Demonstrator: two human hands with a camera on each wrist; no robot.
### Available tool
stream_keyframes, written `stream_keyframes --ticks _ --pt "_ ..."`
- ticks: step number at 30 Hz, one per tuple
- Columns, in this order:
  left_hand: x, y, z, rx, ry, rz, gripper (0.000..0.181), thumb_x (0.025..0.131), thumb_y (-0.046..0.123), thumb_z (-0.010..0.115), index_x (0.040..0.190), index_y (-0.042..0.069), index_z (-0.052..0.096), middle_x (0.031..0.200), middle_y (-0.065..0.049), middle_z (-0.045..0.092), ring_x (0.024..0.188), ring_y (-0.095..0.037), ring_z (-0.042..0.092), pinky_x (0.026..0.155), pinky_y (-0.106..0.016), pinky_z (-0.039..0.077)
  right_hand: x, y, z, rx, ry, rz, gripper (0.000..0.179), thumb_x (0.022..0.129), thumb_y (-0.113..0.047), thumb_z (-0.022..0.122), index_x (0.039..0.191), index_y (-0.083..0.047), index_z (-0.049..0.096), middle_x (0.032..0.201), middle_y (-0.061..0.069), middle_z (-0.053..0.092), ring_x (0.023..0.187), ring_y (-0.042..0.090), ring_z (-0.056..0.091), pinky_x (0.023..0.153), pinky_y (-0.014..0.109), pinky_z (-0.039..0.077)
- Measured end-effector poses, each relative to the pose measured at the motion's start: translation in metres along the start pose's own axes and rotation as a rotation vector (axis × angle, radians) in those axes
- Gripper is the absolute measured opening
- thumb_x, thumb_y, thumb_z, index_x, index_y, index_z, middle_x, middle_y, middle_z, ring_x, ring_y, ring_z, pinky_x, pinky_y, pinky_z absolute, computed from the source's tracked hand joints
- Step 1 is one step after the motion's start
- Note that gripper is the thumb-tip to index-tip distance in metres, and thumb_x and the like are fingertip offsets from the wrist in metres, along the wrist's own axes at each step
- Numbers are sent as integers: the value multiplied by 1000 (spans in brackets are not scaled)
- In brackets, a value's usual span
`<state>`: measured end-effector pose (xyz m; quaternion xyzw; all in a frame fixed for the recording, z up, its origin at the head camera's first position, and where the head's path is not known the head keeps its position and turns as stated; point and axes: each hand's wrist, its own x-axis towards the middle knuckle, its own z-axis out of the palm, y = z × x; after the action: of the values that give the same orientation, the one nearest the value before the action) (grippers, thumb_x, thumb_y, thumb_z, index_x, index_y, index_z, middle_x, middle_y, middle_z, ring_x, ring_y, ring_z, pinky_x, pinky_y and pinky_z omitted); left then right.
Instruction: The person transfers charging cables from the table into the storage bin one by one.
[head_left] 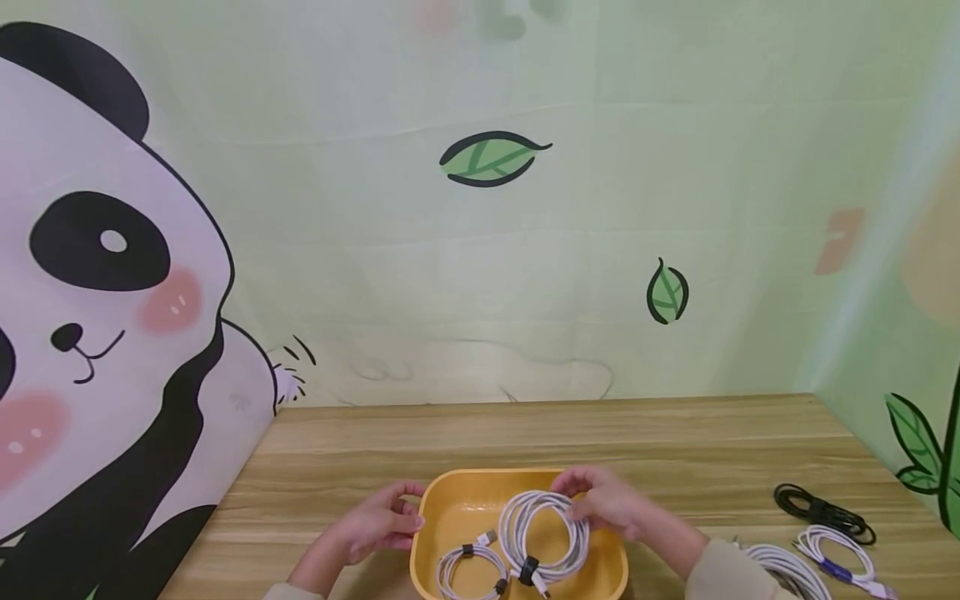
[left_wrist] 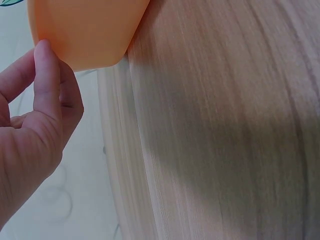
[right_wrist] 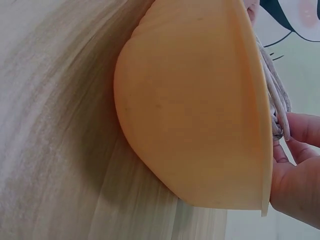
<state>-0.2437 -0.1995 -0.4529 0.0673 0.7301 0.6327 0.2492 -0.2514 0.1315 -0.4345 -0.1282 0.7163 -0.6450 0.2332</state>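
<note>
A yellow plastic basin (head_left: pixel 450 500) stands on the wooden table, close to the person's side. My left hand (head_left: pixel 381 523) pinches its left rim between thumb and fingers; the left wrist view shows the thumb against the basin wall (left_wrist: pixel 90 35). Over the basin's right half, my right hand (head_left: pixel 603 502) grips a large coil of white cable (head_left: pixel 510 533), bound with a black strap. In the right wrist view the basin's side (right_wrist: pixel 195 110) hides most of that coil. A smaller white cable coil (head_left: pixel 444 567) with black ties lies inside the basin at the left.
On the table's right side lie a black cable bundle (head_left: pixel 821 510), a white cable with a purple tie (head_left: pixel 832 571) and a thick grey-white coil (head_left: pixel 787 571), partly covered by the right sleeve (head_left: pixel 723 573). Behind the table (head_left: pixel 525 429) hangs a panda-printed backdrop (head_left: pixel 360 208).
</note>
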Motion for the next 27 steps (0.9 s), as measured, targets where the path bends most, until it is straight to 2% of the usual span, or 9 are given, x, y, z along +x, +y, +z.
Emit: stream_keyframes --ticks 7,21,27 --pt "1 -1 0 10 3 4 48 84 1 54 126 -5 30 83 -3 45 71 -11 53 61 -22 49 4 2 4 -30 6 3 36 68 15 51 104 12 49 86 6 51 75 15 49 56 21 46" --pt "-1 1 1 10 3 -3 48 84 2 54 125 -5 31 83 -3 45 70 -10 53 60 -21 50 11 8 11 -133 19 3 35 63 19 49 96 9 53 82 5 51 71 14 46 47 18 36" --pt "0 0 1 16 10 1 48 84 1 53 126 -5 30 83 -2 45 70 -9 52 60 -21 49 13 10 14 -167 34 16 34 62 18 50 93 7 55 80 4 52 69 14 46 47 18 36"
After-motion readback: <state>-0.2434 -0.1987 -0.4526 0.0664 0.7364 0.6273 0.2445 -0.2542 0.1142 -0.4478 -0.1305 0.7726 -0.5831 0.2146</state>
